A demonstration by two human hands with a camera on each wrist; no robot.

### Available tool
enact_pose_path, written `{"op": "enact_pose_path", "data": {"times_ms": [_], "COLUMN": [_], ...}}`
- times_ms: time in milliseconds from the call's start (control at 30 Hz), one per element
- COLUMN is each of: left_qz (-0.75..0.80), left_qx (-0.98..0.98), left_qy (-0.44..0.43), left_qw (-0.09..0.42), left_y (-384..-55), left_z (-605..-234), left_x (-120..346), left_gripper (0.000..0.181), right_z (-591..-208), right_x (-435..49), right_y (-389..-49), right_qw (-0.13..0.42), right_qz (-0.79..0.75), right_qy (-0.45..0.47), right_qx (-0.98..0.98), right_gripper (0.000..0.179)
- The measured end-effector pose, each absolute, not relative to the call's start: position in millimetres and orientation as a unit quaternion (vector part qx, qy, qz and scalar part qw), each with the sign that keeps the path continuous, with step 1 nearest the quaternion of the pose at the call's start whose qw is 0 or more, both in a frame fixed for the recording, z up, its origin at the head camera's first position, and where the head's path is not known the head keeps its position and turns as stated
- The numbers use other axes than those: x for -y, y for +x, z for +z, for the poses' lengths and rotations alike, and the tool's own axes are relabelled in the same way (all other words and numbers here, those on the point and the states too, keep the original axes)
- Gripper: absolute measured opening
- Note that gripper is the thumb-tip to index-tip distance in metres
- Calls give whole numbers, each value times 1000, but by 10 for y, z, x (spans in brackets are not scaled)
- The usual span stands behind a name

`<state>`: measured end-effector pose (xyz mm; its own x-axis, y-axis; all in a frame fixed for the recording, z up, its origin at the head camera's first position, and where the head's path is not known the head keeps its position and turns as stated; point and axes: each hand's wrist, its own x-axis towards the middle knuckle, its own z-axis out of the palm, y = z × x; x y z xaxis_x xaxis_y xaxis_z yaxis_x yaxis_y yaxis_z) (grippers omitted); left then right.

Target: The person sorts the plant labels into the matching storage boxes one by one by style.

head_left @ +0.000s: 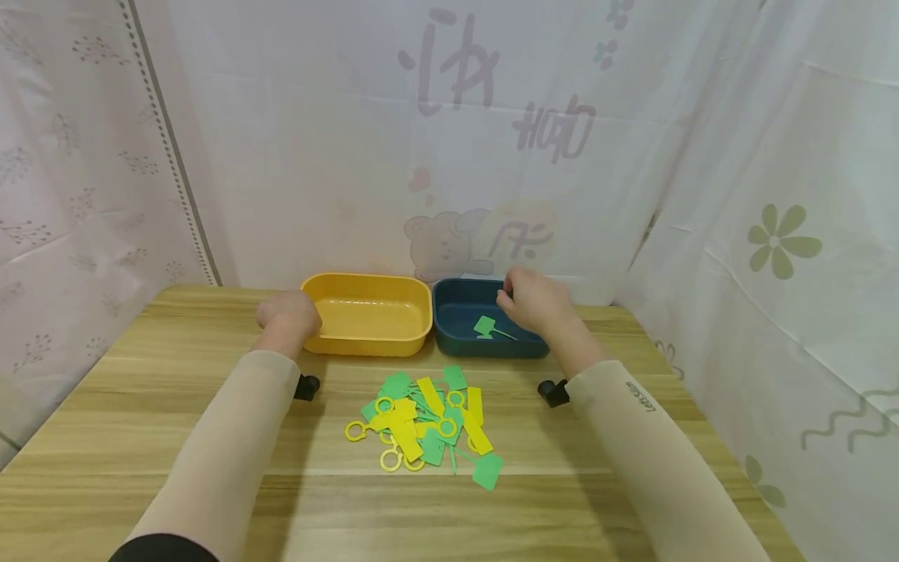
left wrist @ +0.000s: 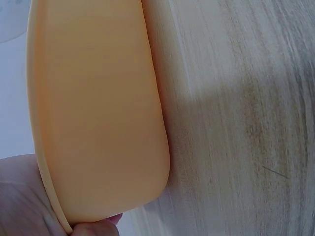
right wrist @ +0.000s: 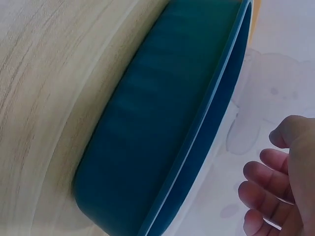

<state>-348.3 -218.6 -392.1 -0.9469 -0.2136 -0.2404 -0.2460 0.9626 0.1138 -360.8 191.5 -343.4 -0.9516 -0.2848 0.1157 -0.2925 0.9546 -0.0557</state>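
Note:
At the left end of a yellow bin (head_left: 368, 347), my left hand (head_left: 289, 312) holds its rim. In the left wrist view, the palm lies against the rim and fingertips (left wrist: 96, 228) show at the bin's end. Above the right part of a dark blue bin (head_left: 485, 346) hovers my right hand (head_left: 541, 303), its fingers loosely bent with nothing between them. Green plant tags (head_left: 485, 325) lie inside the blue bin. In front of both bins is a loose pile of green plant tags (head_left: 488, 471) and yellow ring-ended tags (head_left: 405, 439).
The two bins stand side by side near the back edge of the wooden table (head_left: 365, 515). A printed white curtain (head_left: 316, 156) hangs right behind them and along both sides. The pile lies between my forearms.

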Motion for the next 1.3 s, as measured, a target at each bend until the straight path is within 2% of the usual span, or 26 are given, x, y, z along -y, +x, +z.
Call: {"op": "enact_pose_path", "data": {"times_ms": [233,600,800,1033,1300], "left_qz": [70,75,76,74,73], "left_qx": [-984,-985,-985,-984,-984], "left_qy": [-120,-116,-118,-121,-121], "left_qw": [112,103,104,109,108], "left_y": [-3496,-3502,-3509,-3503,-3507], "left_z": [-3949,-3944,-3950,-3940,-3944], "left_x": [2190,2197,2204,2189,2188], "left_gripper": [31,31,30,31,30], "right_z": [-3429,-3459,-3507,-3625,-3794], "right_x": [-1802,-1450,-1235,-1070,-1004], "right_y": [-3547,-3282,-3110,-2929,-2844], "right_qw": [48,87,78,28,-101], "right_qz": [30,33,18,-10,-25], "right_qy": [165,258,309,347,368], "right_qx": [985,962,948,937,924], "right_gripper": [28,22,19,17,15]}}
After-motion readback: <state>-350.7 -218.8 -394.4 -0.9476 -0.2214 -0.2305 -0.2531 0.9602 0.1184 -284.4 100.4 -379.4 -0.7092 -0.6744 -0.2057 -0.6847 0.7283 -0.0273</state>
